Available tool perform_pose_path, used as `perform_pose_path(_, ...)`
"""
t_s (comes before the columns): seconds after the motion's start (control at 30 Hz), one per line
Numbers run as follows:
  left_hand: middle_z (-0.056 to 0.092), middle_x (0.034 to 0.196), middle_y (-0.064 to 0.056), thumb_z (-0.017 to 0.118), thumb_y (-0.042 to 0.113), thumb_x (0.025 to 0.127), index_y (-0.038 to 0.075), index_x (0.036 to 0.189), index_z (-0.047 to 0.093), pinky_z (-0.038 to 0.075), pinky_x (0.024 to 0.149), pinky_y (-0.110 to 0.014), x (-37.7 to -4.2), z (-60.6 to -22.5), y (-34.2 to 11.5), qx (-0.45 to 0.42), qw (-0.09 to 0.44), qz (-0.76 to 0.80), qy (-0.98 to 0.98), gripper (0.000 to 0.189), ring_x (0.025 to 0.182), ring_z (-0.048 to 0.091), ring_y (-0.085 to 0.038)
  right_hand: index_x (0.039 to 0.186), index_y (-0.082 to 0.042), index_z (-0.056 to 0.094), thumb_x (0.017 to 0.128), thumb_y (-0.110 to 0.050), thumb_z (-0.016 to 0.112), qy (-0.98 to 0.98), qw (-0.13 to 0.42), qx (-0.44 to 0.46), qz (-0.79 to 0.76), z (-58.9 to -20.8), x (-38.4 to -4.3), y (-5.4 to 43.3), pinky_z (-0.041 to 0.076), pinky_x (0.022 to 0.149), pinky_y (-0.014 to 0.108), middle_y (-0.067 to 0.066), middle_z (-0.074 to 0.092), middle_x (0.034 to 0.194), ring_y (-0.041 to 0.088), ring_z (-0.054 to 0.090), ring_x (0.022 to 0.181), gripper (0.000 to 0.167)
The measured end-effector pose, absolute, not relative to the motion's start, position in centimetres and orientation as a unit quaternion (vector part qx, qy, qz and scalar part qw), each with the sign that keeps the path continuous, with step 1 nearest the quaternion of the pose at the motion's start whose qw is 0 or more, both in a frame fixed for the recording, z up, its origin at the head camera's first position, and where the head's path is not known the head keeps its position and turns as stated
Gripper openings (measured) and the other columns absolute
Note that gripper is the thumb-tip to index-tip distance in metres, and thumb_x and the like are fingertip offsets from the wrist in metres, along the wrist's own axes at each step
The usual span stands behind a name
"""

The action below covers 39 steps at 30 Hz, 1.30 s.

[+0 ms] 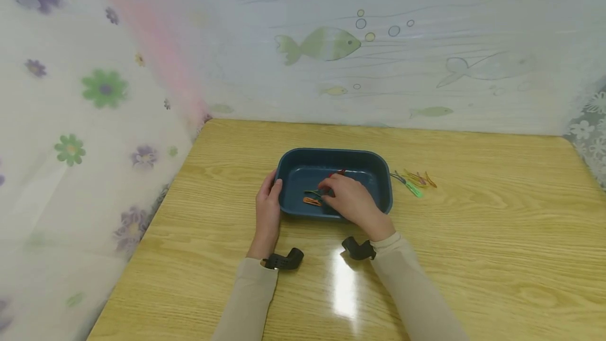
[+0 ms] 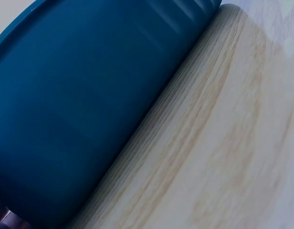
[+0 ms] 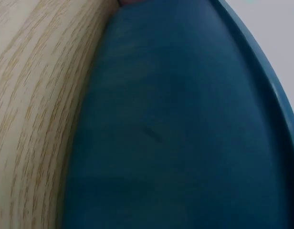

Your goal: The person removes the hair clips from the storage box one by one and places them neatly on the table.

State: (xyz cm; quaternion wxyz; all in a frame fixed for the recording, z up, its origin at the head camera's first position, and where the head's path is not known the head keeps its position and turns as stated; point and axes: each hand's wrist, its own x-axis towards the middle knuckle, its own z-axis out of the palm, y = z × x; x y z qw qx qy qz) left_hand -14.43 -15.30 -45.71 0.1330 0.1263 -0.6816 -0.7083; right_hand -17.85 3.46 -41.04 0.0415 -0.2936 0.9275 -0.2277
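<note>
A dark blue plastic tub [image 1: 335,217] stands on the table. My left hand [image 1: 269,199] holds its left end, thumb at the rim and fingers along the outer wall; the left wrist view shows mostly the tub's outside [image 2: 85,95]. Over the front rim, my right hand [image 1: 352,199] reaches inside with bent fingers. By its fingertips lies a thin greenish hair clip [image 1: 310,191]; whether they pinch it is unclear. An orange hair clip [image 1: 311,201] rests on the tub floor just below. Farther back, a red clip [image 1: 342,172] is partly hidden behind the hand.
Right of the tub, several clips lie on the wood-grain table [image 1: 497,214], among them a bright green clip [image 1: 414,189] and an orange clip [image 1: 431,179]. A fish-patterned sheet [image 1: 402,67] hangs behind the table, and a flowered sheet [image 1: 71,199] borders its left side.
</note>
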Motion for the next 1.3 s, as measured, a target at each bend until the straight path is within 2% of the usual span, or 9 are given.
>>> perform_pose_path(0.37, 0.048, 0.126, 0.008, 0.048, 0.028, 0.093, 0.021, 0.125, 0.051, 0.031, 0.098, -0.027, -14.43, -45.36, -15.15, 0.127, 0.135, -0.710, -0.679, 0.033, 0.118, 0.040, -0.005, 0.108, -0.016, 0.065, 0.082, -0.019, 0.065, 0.933, 0.100, -0.281, -0.202, -40.64, -17.83, 3.65, 0.046, 0.076, 0.039, 0.000, 0.059, 0.110, 0.021, 0.056, 0.097, 0.026)
perform_pose_path(0.6, 0.047, 0.127, 0.009, 0.047, 0.033, 0.092, 0.023, 0.126, 0.050, 0.030, 0.099, -0.027, -14.29, -45.38, -15.09, 0.124, 0.131, -0.709, -0.681, 0.035, 0.119, 0.038, -0.004, 0.107, -0.020, 0.066, 0.080, -0.020, 0.067, 0.936, 0.119, -0.258, -0.207, -40.74, -17.74, 3.77, 0.046, 0.076, 0.040, -0.001, 0.059, 0.112, 0.021, 0.055, 0.099, 0.027)
perform_pose_path(1.07, 0.044, 0.129, 0.010, 0.043, 0.033, 0.094, 0.024, 0.128, 0.046, 0.028, 0.100, -0.027, -14.14, -45.49, -15.06, 0.112, 0.134, -0.706, -0.687, 0.036, 0.121, 0.036, -0.004, 0.098, -0.023, 0.068, 0.078, -0.018, 0.068, 0.950, 0.103, -0.230, -0.186, -40.97, -17.57, 3.77, 0.047, 0.067, 0.041, -0.001, 0.059, 0.098, 0.021, 0.057, 0.088, 0.021)
perform_pose_path(1.3, 0.045, 0.129, 0.010, 0.043, 0.033, 0.094, 0.023, 0.128, 0.047, 0.029, 0.100, -0.028, -14.19, -45.58, -15.09, 0.114, 0.134, -0.701, -0.691, 0.035, 0.120, 0.036, -0.005, 0.097, -0.022, 0.067, 0.080, -0.016, 0.063, 0.957, 0.104, -0.206, -0.176, -41.08, -17.56, 3.73, 0.047, 0.063, 0.040, -0.001, 0.058, 0.097, 0.022, 0.057, 0.083, 0.018)
